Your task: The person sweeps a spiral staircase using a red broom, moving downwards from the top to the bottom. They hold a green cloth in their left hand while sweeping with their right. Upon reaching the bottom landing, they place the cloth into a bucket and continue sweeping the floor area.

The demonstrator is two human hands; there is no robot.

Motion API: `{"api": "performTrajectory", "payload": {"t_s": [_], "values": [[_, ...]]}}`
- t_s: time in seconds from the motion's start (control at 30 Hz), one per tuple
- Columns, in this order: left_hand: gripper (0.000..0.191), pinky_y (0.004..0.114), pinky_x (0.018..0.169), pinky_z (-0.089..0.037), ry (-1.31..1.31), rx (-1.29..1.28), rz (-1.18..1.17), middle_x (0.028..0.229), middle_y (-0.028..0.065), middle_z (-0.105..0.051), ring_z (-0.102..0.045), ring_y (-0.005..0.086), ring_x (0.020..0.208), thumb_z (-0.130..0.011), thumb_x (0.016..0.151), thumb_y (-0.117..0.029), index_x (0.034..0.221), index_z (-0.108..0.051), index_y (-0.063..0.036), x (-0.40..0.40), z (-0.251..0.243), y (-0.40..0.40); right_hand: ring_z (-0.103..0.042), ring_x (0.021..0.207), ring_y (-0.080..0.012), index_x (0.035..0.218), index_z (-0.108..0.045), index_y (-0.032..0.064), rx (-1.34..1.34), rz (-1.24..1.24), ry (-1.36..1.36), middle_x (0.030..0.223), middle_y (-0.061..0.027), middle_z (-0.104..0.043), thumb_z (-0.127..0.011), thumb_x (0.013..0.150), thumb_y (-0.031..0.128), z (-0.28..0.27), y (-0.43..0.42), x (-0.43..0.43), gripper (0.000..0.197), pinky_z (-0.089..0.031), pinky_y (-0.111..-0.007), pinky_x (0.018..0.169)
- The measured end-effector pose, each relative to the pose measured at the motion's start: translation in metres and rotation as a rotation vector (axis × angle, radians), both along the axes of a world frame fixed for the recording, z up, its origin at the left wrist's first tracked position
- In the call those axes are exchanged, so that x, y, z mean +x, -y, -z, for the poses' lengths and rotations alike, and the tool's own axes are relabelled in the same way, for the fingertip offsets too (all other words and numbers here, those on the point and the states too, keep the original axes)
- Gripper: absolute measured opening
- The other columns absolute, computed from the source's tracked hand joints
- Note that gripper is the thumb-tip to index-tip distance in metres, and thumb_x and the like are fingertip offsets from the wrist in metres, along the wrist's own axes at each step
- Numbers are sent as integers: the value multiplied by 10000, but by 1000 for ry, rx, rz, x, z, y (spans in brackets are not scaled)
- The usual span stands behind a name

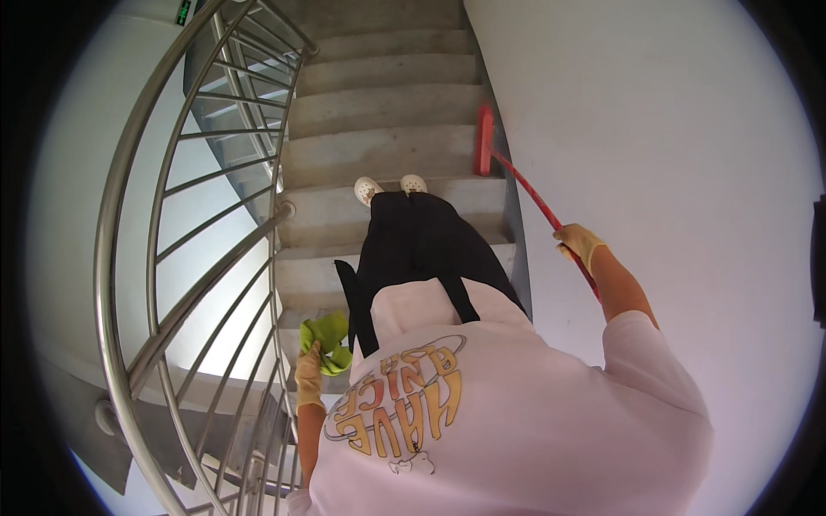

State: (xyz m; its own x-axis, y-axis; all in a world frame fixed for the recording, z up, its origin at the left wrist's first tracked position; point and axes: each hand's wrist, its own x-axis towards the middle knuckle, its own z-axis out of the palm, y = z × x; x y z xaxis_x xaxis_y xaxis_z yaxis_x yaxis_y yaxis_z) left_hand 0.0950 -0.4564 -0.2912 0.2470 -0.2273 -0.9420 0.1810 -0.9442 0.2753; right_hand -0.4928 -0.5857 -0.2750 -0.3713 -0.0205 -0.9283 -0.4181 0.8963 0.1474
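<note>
My right hand [582, 245], in a yellow rubber glove, grips the red handle [532, 193] of a broom. Its red head [484, 142] is at the wall side of the stairs, beside the dark skirting; its lower edge is blurred, so I cannot tell whether it touches a step. In my left hand [309, 374], also gloved, is a crumpled green cloth [328, 338], held low by my hip near the railing. The handle's end passes behind my right forearm.
Concrete steps [384, 148] run ahead of my white clogs [366, 190]. A stainless-steel railing [106, 258] curves along the left, with another flight [226, 119] beyond its bars. A pale wall [645, 161] borders the right side. A green lit sign [183, 11] hangs at upper left.
</note>
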Motion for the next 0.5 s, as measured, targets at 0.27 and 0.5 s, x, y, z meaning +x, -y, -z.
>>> {"api": "performTrajectory", "payload": {"t_s": [0.27,0.5], "values": [[293,242,673,-415,137,63,83,889,57,-556,-516,141,764,-545,776,-165,1001,-497,15,4,-35,-12,-400,359,-167,713,-518,22,-85,-444,13,493,-58,-474,-465,775,214,109,2,-54,208,-318,-326,400],[285,237,649,-411,67,66,-7,870,58,-554,-507,130,743,-549,772,-169,981,-501,18,-3,-45,-18,-407,339,-131,821,-523,26,-55,121,-267,509,-39,-456,-464,751,152,65,82,5,156,-306,-306,341]]}}
